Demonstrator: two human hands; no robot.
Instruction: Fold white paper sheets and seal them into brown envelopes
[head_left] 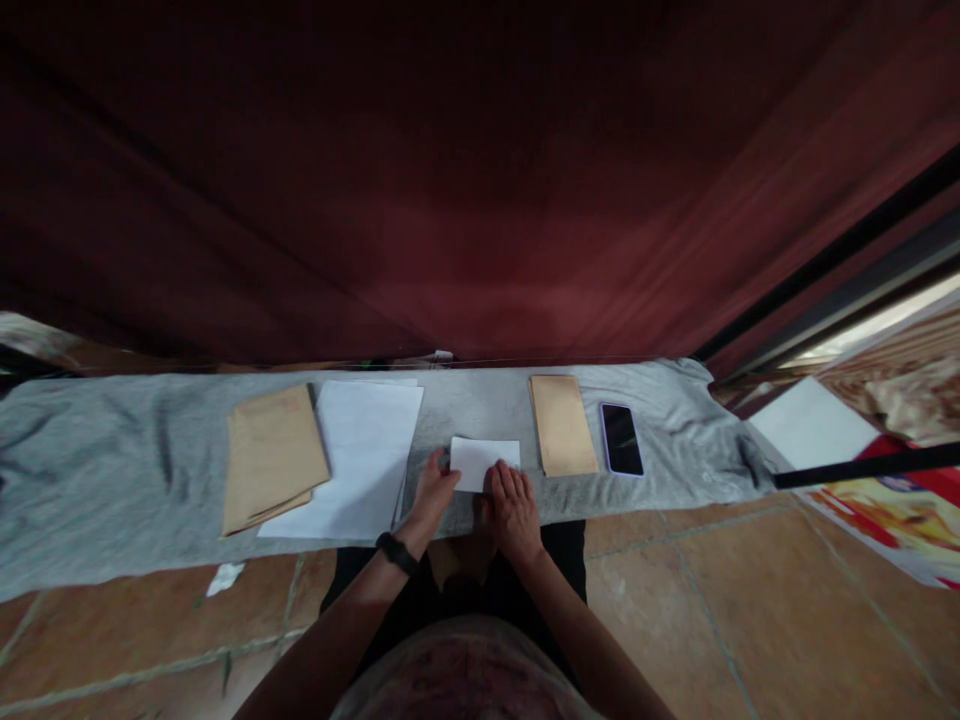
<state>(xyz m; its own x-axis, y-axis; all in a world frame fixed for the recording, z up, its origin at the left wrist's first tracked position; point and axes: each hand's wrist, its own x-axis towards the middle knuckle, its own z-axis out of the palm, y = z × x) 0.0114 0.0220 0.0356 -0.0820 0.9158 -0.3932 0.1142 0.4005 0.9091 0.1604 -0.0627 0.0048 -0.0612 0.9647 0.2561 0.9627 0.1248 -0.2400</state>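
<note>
A small white folded paper [476, 458] lies on the grey cloth [480, 400] in front of me. My left hand [435, 490], with a dark band on the wrist, holds the paper's left edge, its thumb at the edge and its fingers curled beside it. On the paper's lower right corner rests my right hand [515, 508], fingers close together and bent over the near edge; its thumb is partly hidden. To the left is a stack of large white sheets [367, 450]. A brown envelope stack [566, 425] sits right of the paper.
More brown envelopes [276, 450] overlap the white sheets' left side. A phone [622, 440] with a dark screen lies at right. Behind the cloth-covered surface hangs a dark red curtain [480, 250]. A dark bar [862, 465] crosses the right side; tiles [675, 600] form the floor.
</note>
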